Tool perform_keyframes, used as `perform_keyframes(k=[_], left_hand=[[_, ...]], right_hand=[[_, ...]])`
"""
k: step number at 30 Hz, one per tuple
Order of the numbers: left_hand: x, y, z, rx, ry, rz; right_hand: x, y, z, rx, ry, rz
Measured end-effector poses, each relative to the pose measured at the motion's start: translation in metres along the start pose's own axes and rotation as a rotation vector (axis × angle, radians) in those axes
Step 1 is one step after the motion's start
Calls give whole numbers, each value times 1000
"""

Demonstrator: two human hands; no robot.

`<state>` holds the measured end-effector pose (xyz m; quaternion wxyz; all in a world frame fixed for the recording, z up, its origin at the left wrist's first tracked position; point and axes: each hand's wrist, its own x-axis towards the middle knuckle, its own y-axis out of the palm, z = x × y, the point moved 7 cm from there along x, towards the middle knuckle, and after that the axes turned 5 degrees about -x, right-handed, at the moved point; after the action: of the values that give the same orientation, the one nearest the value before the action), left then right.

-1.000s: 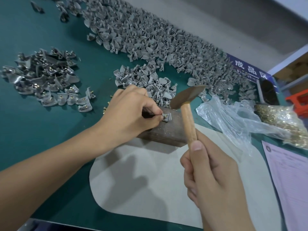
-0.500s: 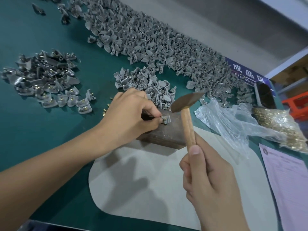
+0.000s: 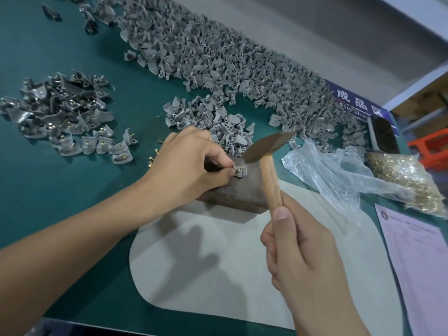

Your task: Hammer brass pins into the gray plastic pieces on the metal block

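Note:
A rusty brown metal block lies on a pale mat. On its top sits one gray plastic piece with a brass pin in it. My left hand pinches that piece at its left side. My right hand grips the wooden handle of a hammer, thumb along the shaft. The hammer head hangs just above and to the right of the piece, not touching it.
A long heap of bare gray pieces runs along the back, with a smaller heap behind the block. Pieces with pins lie at the left. Loose brass pins, a plastic bag of pins and a paper sheet lie nearby.
The hammer head has stayed raised above the piece, shifting only slightly. My left hand keeps its pinch on the piece.

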<state>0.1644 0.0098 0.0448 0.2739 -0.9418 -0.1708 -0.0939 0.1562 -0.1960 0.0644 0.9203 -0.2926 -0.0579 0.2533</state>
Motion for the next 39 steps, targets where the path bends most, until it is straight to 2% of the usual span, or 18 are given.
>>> perform_keyframes(k=[2,6,9,12,16,19,23,26,28,31,35,39], left_hand=[[0,1,0,2,2,0],[0,0,-3,0,10,-13],[0,0,-3,-7,12,-11],[0,-1,-3,-13,6,-9],[-1,-1,-2,-11,10,-11],[-1,-1,-3,6,4,-9],[-1,-1,-4,40,15,-16],[-1,-1,-4,56,15,-24],[-1,-1,-4,58,15,-22],[-1,-1,-4,43,16,-10],[-1,0,-3,51,14,-9],[-1,0,-3,49,30,-14]], right_hand=[[0,3,-3,-3,23,59],[4,-1,3,0,-15,-8],[8,-3,2,-49,2,25],[7,-12,8,-19,-36,-39],[6,-5,3,-62,-10,43],[2,-8,6,-13,-32,-37],[5,-10,-3,-89,23,8],[4,-19,1,15,15,-68],[3,-15,4,86,4,-38],[6,-6,1,-32,7,77],[5,-11,1,-59,-10,-12],[6,-13,-3,-108,13,21]])
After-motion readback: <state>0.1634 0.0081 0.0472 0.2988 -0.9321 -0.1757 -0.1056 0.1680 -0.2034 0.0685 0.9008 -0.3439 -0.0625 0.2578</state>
